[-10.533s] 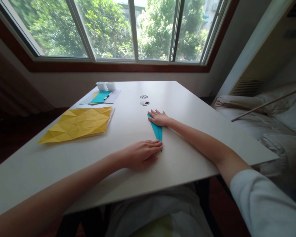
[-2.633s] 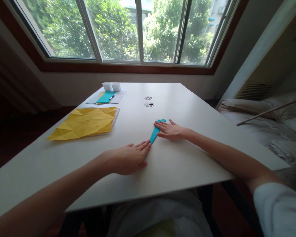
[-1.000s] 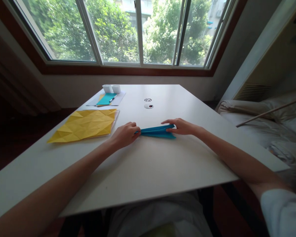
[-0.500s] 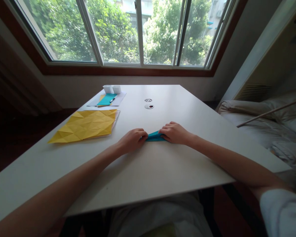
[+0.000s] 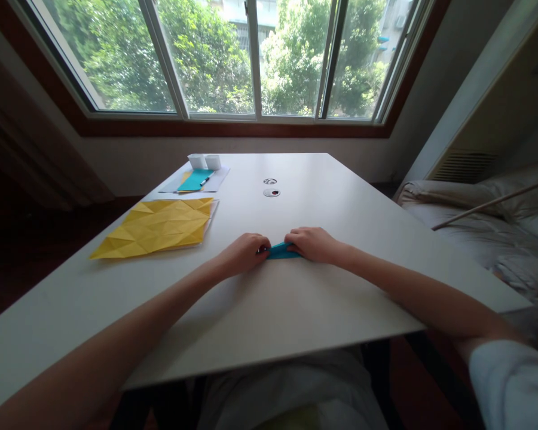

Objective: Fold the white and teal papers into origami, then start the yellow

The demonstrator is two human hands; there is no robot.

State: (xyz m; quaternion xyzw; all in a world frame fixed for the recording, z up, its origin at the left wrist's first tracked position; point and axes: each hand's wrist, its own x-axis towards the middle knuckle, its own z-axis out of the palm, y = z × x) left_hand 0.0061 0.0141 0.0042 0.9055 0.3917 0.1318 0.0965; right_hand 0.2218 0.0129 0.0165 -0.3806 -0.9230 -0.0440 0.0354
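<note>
A small piece of folded blue paper (image 5: 280, 251) lies low over the middle of the white table (image 5: 291, 310), stretched between my two hands. My left hand (image 5: 246, 254) is closed with its fingertips pinching the left end of the paper. On the other end, my right hand (image 5: 312, 243) grips with thumb and fingers, palm down. Both ends of the paper are hidden under the fingers. Left of my left hand lies a creased yellow sheet (image 5: 159, 227), spread out on top of a pale, thin sheet or sleeve.
At the table's far left stand two small white containers (image 5: 197, 161), with blue paper (image 5: 195, 180) and a pen (image 5: 206, 180) on white sheets in front of them. Two round discs (image 5: 271, 193) lie beyond my hands. A covered sofa (image 5: 457, 221) is to the right.
The fingers of my right hand have shifted slightly on the blue paper, and less of its upper folded edge stands up. My left hand stays nearly in place.
</note>
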